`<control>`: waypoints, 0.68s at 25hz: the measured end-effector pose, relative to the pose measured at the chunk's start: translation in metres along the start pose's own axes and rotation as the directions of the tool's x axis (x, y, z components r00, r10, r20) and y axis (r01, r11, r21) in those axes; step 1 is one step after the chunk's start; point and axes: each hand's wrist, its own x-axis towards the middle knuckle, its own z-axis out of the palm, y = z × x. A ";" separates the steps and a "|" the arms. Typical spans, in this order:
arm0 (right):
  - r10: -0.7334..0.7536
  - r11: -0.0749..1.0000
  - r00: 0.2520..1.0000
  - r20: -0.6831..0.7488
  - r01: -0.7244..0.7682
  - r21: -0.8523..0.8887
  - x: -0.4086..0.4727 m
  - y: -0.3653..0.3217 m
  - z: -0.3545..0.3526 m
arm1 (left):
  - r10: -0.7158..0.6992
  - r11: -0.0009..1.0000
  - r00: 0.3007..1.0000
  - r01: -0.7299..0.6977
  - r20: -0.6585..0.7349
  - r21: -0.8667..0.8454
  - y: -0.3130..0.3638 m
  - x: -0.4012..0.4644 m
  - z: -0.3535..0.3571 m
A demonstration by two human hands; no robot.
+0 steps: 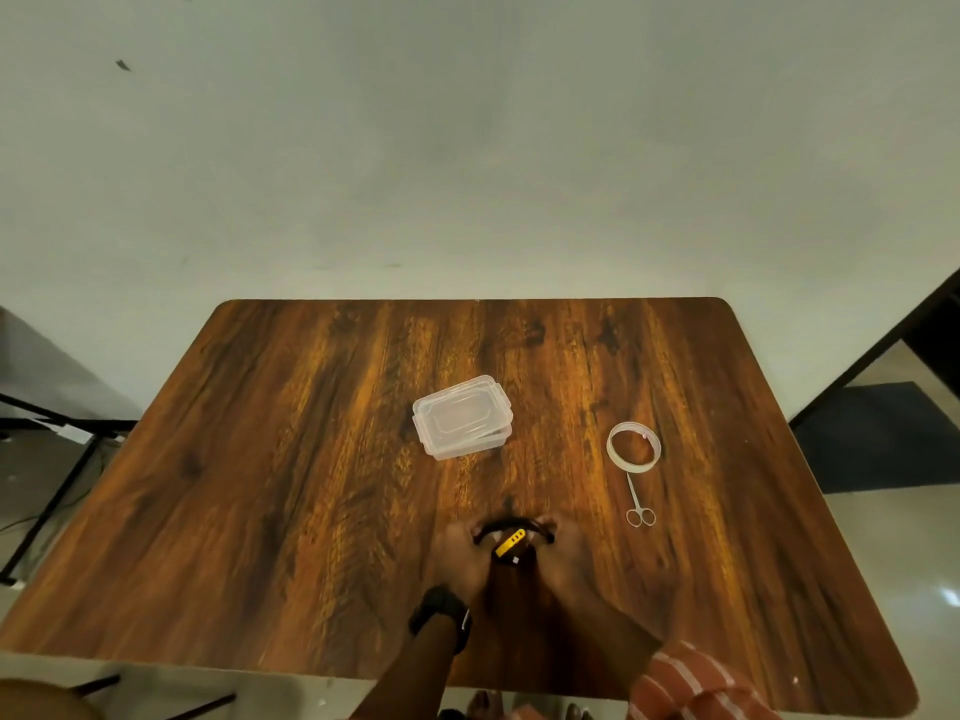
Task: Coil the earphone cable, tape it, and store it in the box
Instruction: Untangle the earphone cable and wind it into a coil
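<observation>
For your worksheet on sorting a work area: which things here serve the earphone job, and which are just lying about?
For the job:
earphone cable, held in both hands
plastic box, lid on
tape roll
scissors

Not part of it:
wristwatch
dark mat on the floor

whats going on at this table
A person is working a dark earphone cable with both hands, left hand and right hand, near the front of a wooden table. A small yellow piece shows between the hands. Farther back, a clear plastic box sits with its lid on. To the right, a tape roll and small scissors lie untouched.
</observation>
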 end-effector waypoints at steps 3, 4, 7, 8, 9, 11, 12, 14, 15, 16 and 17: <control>-0.007 0.996 0.999 -0.047 0.003 -0.084 0.009 -0.001 0.002 | 0.010 0.998 0.999 -0.008 -0.046 0.065 0.009 0.011 0.008; -0.017 0.992 0.998 -0.053 0.010 -0.123 0.013 0.000 0.002 | 0.021 0.996 0.999 -0.018 -0.039 0.084 0.010 0.013 0.011; -0.065 0.971 0.995 -0.069 0.047 -0.236 0.023 0.004 0.003 | 0.008 0.987 1.000 -0.005 -0.023 0.160 0.012 0.018 0.016; -0.096 0.949 0.992 -0.078 0.068 -0.307 0.026 0.006 0.003 | -0.013 0.984 1.000 0.016 -0.019 0.178 0.009 0.021 0.018; -0.126 0.914 0.988 -0.087 0.081 -0.398 0.029 0.009 0.004 | -0.034 0.979 0.999 0.037 -0.019 0.199 0.007 0.022 0.018; -0.161 0.846 0.983 -0.094 0.088 -0.527 0.032 0.016 0.003 | -0.054 0.972 0.998 0.058 -0.027 0.229 0.007 0.023 0.017; -0.158 0.836 0.984 -0.080 0.090 -0.542 0.034 0.019 0.002 | -0.063 0.973 0.997 0.068 -0.033 0.219 0.007 0.024 0.017; -0.137 0.842 0.990 -0.041 0.094 -0.531 0.036 0.025 -0.001 | -0.059 0.979 0.998 0.064 -0.033 0.191 0.005 0.027 0.017; -0.139 0.841 0.989 -0.040 0.096 -0.533 0.038 0.027 -0.003 | -0.059 0.982 0.998 0.063 -0.032 0.178 0.002 0.028 0.017; -0.167 0.842 0.983 -0.070 0.105 -0.530 0.038 0.026 -0.011 | -0.065 0.985 0.998 0.068 -0.027 0.157 0.003 0.029 0.017; -0.207 0.846 0.970 -0.125 0.114 -0.520 0.039 0.024 -0.021 | -0.081 0.986 0.997 0.082 -0.018 0.145 0.001 0.030 0.017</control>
